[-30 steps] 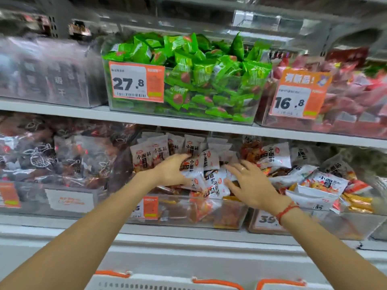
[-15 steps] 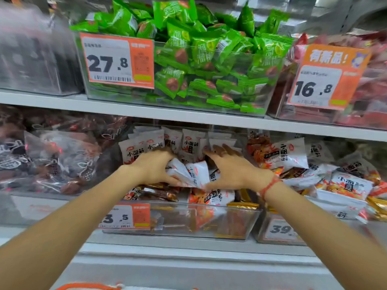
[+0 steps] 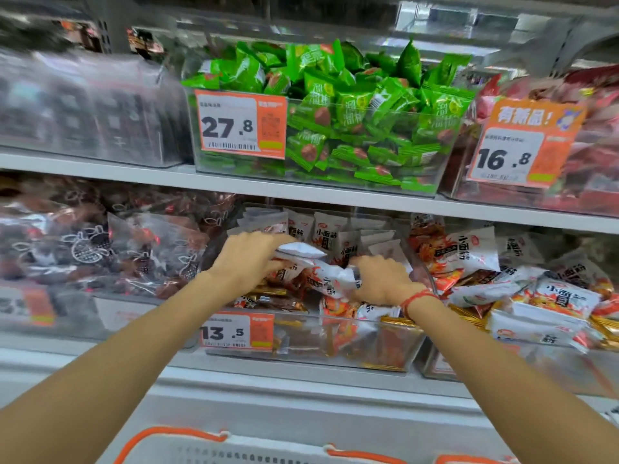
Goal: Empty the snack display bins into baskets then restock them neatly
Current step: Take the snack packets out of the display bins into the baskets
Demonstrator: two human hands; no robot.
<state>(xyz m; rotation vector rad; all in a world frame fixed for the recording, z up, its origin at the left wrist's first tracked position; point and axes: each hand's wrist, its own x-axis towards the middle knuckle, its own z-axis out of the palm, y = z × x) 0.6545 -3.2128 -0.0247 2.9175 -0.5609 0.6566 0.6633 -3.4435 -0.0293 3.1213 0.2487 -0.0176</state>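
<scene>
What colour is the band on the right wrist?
Red wristband, clearest in the head view.

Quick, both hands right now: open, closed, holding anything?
Left hand: closed, gripping white snack packets in the 13.5 bin.
Right hand: closed, gripping the same bunch of packets.

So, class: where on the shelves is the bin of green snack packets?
The bin of green snack packets sits on the upper shelf at the centre of the head view, directly above the clear bin both hands are reaching into.

Orange price tags (image 3: 242, 123), red wrist string (image 3: 417, 298)
</scene>
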